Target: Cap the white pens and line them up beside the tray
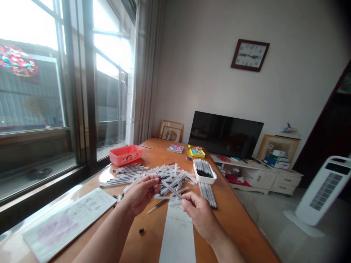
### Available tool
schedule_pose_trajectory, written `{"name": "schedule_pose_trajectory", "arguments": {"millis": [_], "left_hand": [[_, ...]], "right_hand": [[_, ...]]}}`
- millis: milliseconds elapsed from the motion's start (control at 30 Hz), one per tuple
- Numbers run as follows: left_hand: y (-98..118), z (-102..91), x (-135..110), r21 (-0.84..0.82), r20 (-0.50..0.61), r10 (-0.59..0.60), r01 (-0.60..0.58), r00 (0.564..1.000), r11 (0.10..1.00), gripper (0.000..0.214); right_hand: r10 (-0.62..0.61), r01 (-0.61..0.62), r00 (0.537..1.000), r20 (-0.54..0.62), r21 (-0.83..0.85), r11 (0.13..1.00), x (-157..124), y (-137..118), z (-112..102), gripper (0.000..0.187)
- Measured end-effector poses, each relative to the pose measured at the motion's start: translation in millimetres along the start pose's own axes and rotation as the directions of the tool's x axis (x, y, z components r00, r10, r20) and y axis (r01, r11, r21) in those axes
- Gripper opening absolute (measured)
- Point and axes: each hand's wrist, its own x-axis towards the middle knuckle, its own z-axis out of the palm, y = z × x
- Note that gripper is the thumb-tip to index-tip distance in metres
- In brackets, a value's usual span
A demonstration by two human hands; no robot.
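A clear-barrelled pen slants between my two hands above a loose pile of pens. My right hand pinches its near end between thumb and fingers. At the far end, the closed fingertips of my left hand hold a small black piece that looks like a pen cap; whether it is joined to the barrel I cannot tell. Below my left hand, a loose black cap lies on the wooden table. Under the hands is a long paper strip with faint writing.
A white tray of upright-leaning pens stands right, with a row of pens before it. A red plastic box sits left, above more pens. A writing booklet lies front left; a yellow box is farther back.
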Motion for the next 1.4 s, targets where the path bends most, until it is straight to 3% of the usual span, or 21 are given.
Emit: {"name": "schedule_pose_trajectory", "arguments": {"millis": [300,900,1133,1400], "left_hand": [[-1,4.1,-2,0.006,0.017,-0.004,0.004,1.000,1.000,0.020],[0,14.0,-8,0.055,0.041,0.019,-0.022,0.999,0.998,0.019],[2,16.2,-10,0.043,0.065,0.021,-0.024,0.998,0.999,0.023],[-2,17.0,-7,0.128,-0.015,0.119,-0.116,0.993,0.985,0.023]], "right_hand": [[0.009,-0.009,1.000,0.001,0.002,1.000,1,11,2,0.026],[0.009,-0.008,0.998,-0.061,0.010,1.000,0,2,3,0.030],[0.123,-0.122,0.992,0.001,0.131,0.984,-1,5,4,0.043],[0.064,-0.058,0.996,-0.056,0.099,0.993,0,10,10,0.038]]}}
